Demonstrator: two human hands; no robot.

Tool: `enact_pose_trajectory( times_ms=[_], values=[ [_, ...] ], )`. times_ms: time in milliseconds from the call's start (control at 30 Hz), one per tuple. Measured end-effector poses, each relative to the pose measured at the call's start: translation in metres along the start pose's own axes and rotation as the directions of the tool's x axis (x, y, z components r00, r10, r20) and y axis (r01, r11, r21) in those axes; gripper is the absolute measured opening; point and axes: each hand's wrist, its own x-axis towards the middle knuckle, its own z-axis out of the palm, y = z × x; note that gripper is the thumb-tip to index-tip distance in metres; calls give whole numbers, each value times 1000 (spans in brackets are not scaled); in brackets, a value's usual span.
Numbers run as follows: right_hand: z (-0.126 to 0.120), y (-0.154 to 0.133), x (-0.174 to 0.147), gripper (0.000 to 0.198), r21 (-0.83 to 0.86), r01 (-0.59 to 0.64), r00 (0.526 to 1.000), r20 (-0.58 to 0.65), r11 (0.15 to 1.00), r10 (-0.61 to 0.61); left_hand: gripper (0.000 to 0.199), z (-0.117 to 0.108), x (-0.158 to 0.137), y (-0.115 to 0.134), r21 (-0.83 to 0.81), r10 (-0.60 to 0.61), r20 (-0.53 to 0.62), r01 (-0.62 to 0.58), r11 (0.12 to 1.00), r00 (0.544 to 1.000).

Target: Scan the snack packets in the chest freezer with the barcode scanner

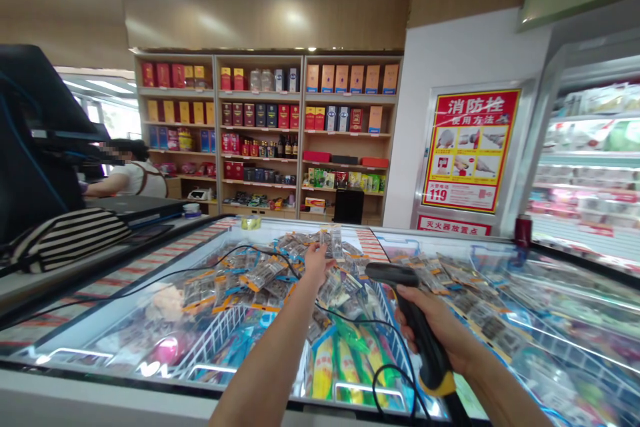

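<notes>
My right hand (430, 320) is wrapped round the grip of a black and yellow barcode scanner (393, 273), whose head points left. A black cable (395, 330) loops from it over the glass. My left hand (317, 263) reaches further out, fingers closed on a small clear plastic packet (336, 241). Around it, many similar packets (265, 273) with orange or blue edges lie heaped on the glass top of the chest freezer (150, 392). More packets (470, 290) are spread beyond my right hand.
Bagged goods and yellow-green packages (345, 363) sit in white baskets under the glass. A striped bag (75, 237) and a dark monitor (40, 120) stand at left, near a person (145, 177). Boxed goods fill the shelves (260, 97) behind. A roll of tape (251, 223) sits at the freezer's far edge.
</notes>
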Motion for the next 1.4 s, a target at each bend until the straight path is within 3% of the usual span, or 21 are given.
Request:
enact_pose_trajectory(
  times_ms=[200,467,733,1400],
  values=[
    [3,1,0,21,-4,-26,999,-26,1000,26,17,-3,1,0,-1,6,70,-6,1000,998],
    [2,1,-2,22,42,-10,999,33,999,8,11,-3,-2,4,30,7,71,-10,1000,997],
    [5,-3,-2,21,57,-89,996,9,994,88,11,-4,-5,8,-12,-2,94,3,1000,996],
    [-3,2,1,20,35,-44,998,-35,998,45,19,-3,4,-2,14,18,97,-19,1000,995]
  ],
)
